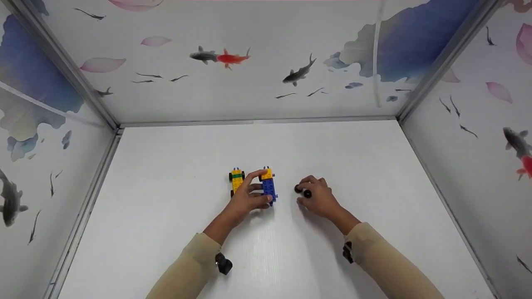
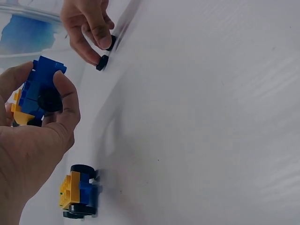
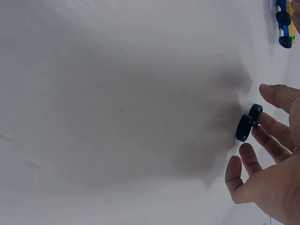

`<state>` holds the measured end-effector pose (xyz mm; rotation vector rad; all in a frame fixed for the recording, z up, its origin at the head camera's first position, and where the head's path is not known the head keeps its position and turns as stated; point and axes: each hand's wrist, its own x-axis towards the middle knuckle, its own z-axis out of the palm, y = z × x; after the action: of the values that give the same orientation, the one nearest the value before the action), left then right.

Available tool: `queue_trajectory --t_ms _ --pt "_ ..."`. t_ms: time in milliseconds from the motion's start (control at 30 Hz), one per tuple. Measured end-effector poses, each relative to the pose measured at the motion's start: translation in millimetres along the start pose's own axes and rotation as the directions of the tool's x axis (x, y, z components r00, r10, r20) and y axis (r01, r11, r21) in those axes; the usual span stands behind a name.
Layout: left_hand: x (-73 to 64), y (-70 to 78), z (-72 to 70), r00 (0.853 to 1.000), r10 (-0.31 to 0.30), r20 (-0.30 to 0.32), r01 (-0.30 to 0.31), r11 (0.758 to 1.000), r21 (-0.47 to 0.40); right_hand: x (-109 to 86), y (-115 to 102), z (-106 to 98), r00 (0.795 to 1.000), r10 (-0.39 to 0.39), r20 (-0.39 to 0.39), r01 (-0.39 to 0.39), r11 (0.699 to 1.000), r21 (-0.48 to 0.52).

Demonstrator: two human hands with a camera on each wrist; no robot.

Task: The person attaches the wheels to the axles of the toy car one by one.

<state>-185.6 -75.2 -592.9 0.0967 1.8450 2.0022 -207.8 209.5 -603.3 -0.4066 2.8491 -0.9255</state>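
My left hand (image 1: 245, 202) grips a blue-and-yellow toy brick car (image 1: 269, 188) by its ends, between thumb and fingers. Bare axle stubs stick out on the car's right side; a black wheel (image 2: 49, 100) sits on its other side. To the right, my right hand (image 1: 321, 199) reaches down over two loose black wheels (image 3: 244, 128) on the table. Its fingertips touch or nearly touch them, while the thumb stays apart. A second toy car (image 1: 237, 177), yellow with a green strip and black wheels, stands left of the left hand, partly hidden by it.
The white tabletop (image 1: 174, 232) is bordered by a back wall (image 1: 257, 99) and side walls printed with fish and petals. Metal strips run along the table's edges. Small dark cameras hang at both sleeve cuffs.
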Motion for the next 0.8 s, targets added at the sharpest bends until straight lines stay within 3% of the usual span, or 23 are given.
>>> queue_trajectory --t_ms 333,500,800 --pt "-1.6 -1.2 -0.3 1.0 -0.001 0.005 0.001 1.0 -0.022 0.3 -5.4 5.8 0.997 -0.046 -0.058 0.041 0.995 -0.087" --pt "-2.0 -2.2 -0.9 1.0 0.011 0.02 -0.011 1.0 -0.02 0.5 -7.2 5.9 0.996 -0.054 -0.076 0.048 0.995 -0.083" --pt "-1.1 -2.4 0.4 1.0 0.001 0.005 -0.001 1.0 0.003 2.5 -13.7 1.2 0.993 -0.052 -0.104 0.064 0.992 0.113"
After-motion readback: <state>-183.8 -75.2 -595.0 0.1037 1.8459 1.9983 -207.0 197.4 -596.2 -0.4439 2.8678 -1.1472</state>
